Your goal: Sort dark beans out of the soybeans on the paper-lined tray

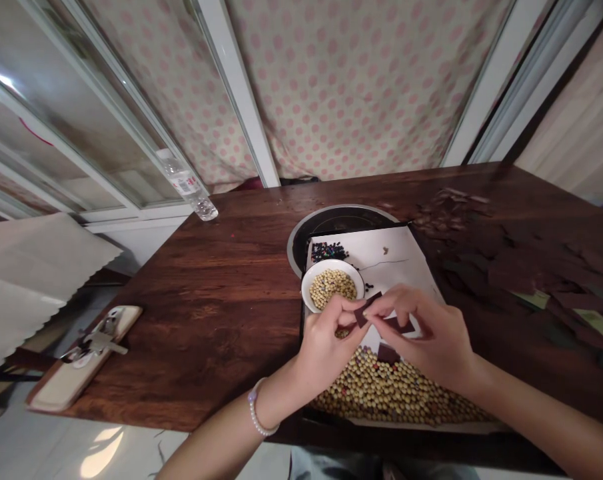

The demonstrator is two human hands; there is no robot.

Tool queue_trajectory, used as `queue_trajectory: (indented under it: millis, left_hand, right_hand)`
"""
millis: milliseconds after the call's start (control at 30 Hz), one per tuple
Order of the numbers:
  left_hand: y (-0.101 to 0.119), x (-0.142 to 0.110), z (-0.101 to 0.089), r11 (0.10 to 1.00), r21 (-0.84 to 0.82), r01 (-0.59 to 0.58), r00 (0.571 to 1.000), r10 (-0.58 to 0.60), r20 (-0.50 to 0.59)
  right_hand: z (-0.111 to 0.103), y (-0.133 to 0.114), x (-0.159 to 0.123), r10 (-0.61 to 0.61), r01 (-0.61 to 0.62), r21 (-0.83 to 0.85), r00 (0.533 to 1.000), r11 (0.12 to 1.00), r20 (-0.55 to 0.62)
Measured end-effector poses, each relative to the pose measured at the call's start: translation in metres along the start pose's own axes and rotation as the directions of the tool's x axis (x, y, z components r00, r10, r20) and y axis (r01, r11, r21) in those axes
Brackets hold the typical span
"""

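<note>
While the left hand (326, 340) is pinching a thin, dark, flat square (364, 311), the right hand's (426, 333) fingertips are gripping its three-o'clock edge.

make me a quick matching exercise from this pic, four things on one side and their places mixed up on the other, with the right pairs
Things
1. clear bottle
2. white bowl
3. dark beads
4. small dark piece

Places
A. heaped in the far left corner of the tray
B. pinched between the left hand and right hand
C. near the far left corner of the table
D. on the tray, holding pale yellow balls

Right pairs: 1-C, 2-D, 3-A, 4-B
</note>
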State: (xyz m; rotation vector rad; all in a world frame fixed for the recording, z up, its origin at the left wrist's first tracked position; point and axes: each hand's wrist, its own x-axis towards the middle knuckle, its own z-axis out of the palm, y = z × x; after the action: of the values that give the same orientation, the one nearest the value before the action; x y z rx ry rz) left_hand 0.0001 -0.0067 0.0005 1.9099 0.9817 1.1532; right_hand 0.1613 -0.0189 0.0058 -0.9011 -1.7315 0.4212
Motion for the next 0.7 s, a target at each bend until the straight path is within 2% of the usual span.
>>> queue_trajectory:
  millis: [67, 167, 267, 400, 500, 600, 700]
  left_hand:
    - [0.0006, 0.0008, 0.0004, 1.000, -0.009, 0.003, 1.000, -0.003, 0.001]
    - [0.0010, 0.0015, 0.0009, 0.999, -0.035, 0.034, 0.999, -0.033, 0.010]
    - [-0.0001, 0.0017, 0.0013, 0.998, -0.041, 0.047, 0.999, -0.047, 0.007]
    - [-0.0024, 0.0022, 0.0016, 0.998, -0.038, 0.045, 0.999, -0.044, 0.022]
    - [-0.0034, 0.0025, 0.0015, 0.999, -0.028, 0.040, 0.999, -0.040, 0.017]
    - [-0.0038, 0.0023, 0.0014, 0.998, -0.026, 0.054, 0.998, -0.053, 0.019]
    - [-0.0040, 0.0015, 0.0016, 0.995, -0.057, 0.082, 0.996, -0.081, 0.033]
  right_hand:
    - [0.0004, 0.0001, -0.0001, -0.016, 0.016, -0.027, 1.000, 1.000, -0.020]
    - [0.0005, -0.0004, 0.0007, -0.021, 0.021, -0.005, 0.999, 1.000, 0.030]
    - [0.0003, -0.0015, 0.0022, -0.033, 0.033, 0.001, 0.999, 0.999, 0.013]
    - [0.0002, -0.0019, 0.0028, -0.068, 0.067, 0.020, 0.996, 0.998, 0.061]
    - [0.0001, -0.0009, 0.0021, -0.083, 0.083, -0.002, 0.996, 0.997, 0.037]
    - [-0.0001, 0.0000, 0.0019, -0.097, 0.097, 0.008, 0.992, 0.995, 0.076]
    - [-0.0003, 0.0001, 0.0026, -0.126, 0.127, -0.016, 0.991, 0.992, 0.048]
